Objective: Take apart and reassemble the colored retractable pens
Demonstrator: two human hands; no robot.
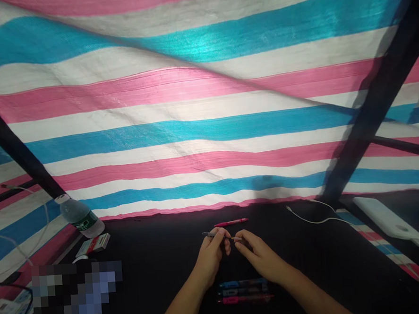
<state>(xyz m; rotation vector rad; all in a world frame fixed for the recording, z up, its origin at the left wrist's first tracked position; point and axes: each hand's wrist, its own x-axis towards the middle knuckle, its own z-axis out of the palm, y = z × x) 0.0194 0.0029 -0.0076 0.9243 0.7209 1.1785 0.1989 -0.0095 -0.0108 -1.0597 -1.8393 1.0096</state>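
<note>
My left hand [212,254] is closed around a slim grey pen part [210,234], whose thin end sticks out to the left of the fingers. Facing it, my right hand [260,255] pinches a small pale, narrow pen piece [237,238] between thumb and fingertips. A thin brownish section spans the short gap between the hands; whether the two pieces are joined there I cannot tell. Just beyond the fingers lies a red pen [231,223]. Nearer to me, between my forearms, rest a blue pen [242,284], a dark pen [243,291] and a pink pen [244,299], side by side.
On the left of the black tabletop [148,269] stand a tilted water bottle [81,217] and a small box [93,245]. A blurred patch covers the lower left. To the right are a white cable [318,222] and a white power bank [387,218]. Striped sheeting [208,128] hangs behind.
</note>
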